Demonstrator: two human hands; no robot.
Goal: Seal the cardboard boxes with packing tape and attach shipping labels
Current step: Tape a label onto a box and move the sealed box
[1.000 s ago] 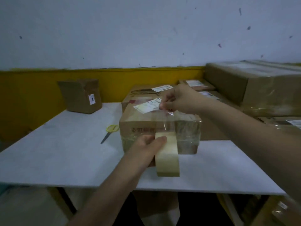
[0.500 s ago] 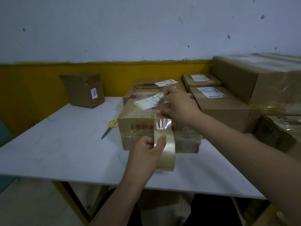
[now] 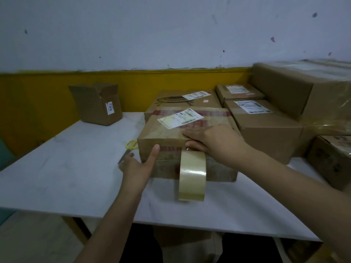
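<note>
Against a yellow-banded wall (image 3: 57,95), boxes (image 3: 266,130) crowd the white table (image 3: 66,168).

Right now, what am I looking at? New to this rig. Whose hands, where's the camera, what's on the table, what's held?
There is no robot here. One wide-angle camera on a person's head looks forward and down at their two bare hands; that is the only view.

The white table carries a cardboard box with a shipping label on top. The right hand lies over the box's near top edge, fingers flat on top and thumb on the front. A tape roll hangs just below it against the box front; whether the hand grips it is hidden. The left hand is open at the box's left front corner, thumb up against the front.

Yellow-handled scissors lie left of the box. More labelled boxes are stacked behind and to the right, and a small open box stands far left.
</note>
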